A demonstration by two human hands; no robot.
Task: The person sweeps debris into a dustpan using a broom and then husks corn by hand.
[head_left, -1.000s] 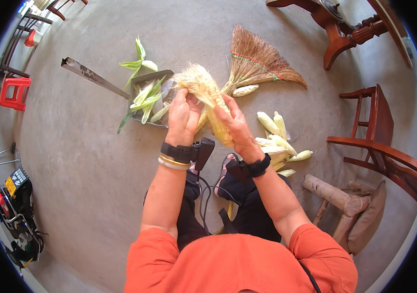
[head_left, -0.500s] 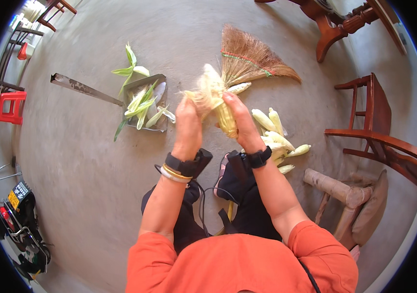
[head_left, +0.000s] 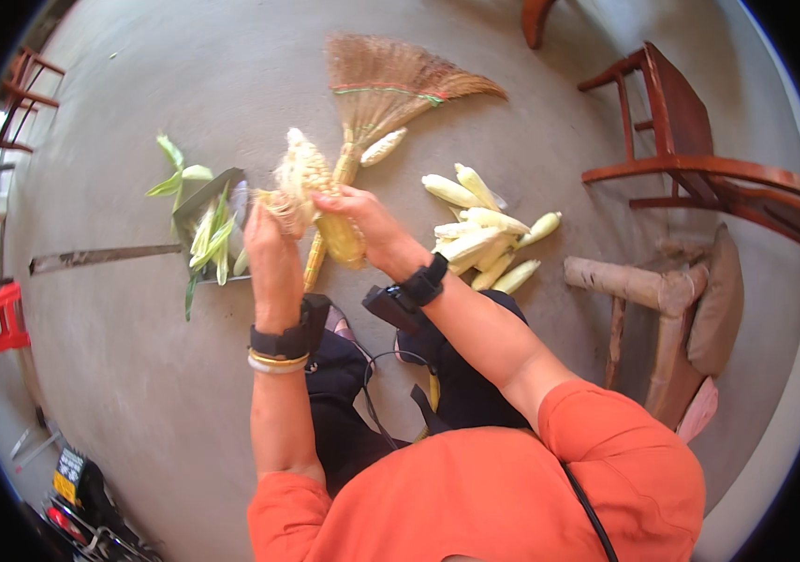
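Observation:
My right hand (head_left: pixel 367 225) is closed around an ear of pale yellow corn (head_left: pixel 341 239), whose upper part shows kernels under loose silk. My left hand (head_left: pixel 273 239) is closed on a tuft of silk (head_left: pixel 283 206) at the ear's left side, its fingertips partly hidden. Just behind the ear lies a straw broom (head_left: pixel 395 80), with a small pale cob (head_left: pixel 383 145) beside it. A grey metal dustpan (head_left: pixel 203 192) holding green husks (head_left: pixel 217 239) lies to the left, its long handle (head_left: pixel 100 257) on the floor. A pile of several pale ears (head_left: pixel 479 244) lies at the right.
Wooden chairs (head_left: pixel 676 112) stand at the upper right and far left. A bamboo seat (head_left: pixel 624 276) with a brown cushion (head_left: pixel 713 309) is near my right. A red plastic stool (head_left: pixel 2 318) and a dark wheeled vehicle (head_left: pixel 77 496) are at the left edge, on the concrete floor (head_left: pixel 119 356).
The view has turned, shifting the broom and corn pile leftward in the picture. Both hands, with the ear, now sit further left, the left hand still at the silk.

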